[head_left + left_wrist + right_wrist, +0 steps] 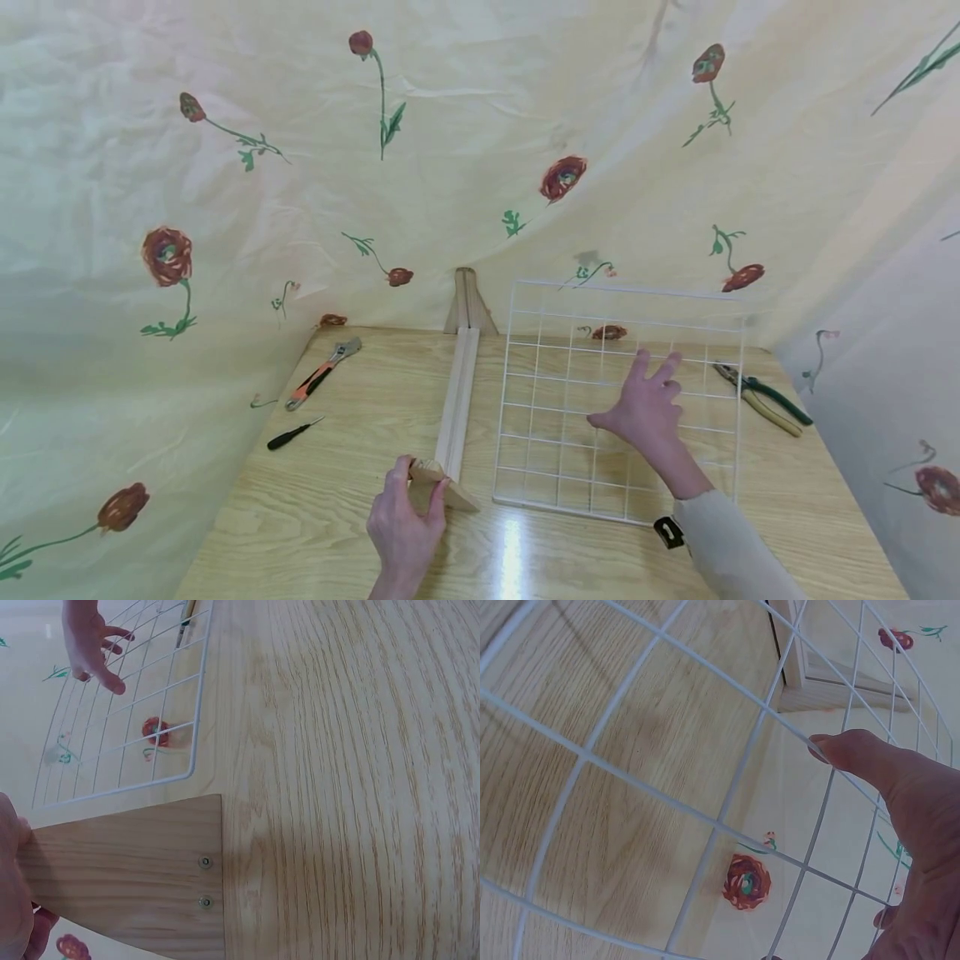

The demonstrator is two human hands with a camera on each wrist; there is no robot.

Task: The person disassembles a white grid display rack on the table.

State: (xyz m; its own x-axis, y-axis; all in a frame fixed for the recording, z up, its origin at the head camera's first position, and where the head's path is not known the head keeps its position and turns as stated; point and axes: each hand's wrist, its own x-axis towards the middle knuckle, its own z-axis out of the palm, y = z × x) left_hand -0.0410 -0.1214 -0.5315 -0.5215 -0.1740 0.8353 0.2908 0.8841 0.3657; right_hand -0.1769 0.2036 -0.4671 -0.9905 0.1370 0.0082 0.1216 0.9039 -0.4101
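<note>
A wooden stand has a pale grooved rail (456, 408) between two tapering end boards. My left hand (407, 521) grips the narrow top of the near end board (127, 862), thumb on one side and fingers on the other. Two screw heads (205, 882) show near that board's wide end. To the right, a white wire grid (558, 408) rises at a slant from the table. My right hand (647, 408) is spread at the grid, fingers apart. Its thumb (851, 754) touches a wire in the right wrist view; most of its other fingers are out of sight there.
An adjustable wrench (322, 375) and a black screwdriver (294, 434) lie on the wooden table (300, 517) at the left. Pliers (765, 398) with green and yellow handles lie at the right, close to the grid. Flowered cloth (465, 208) hangs behind and beside the table.
</note>
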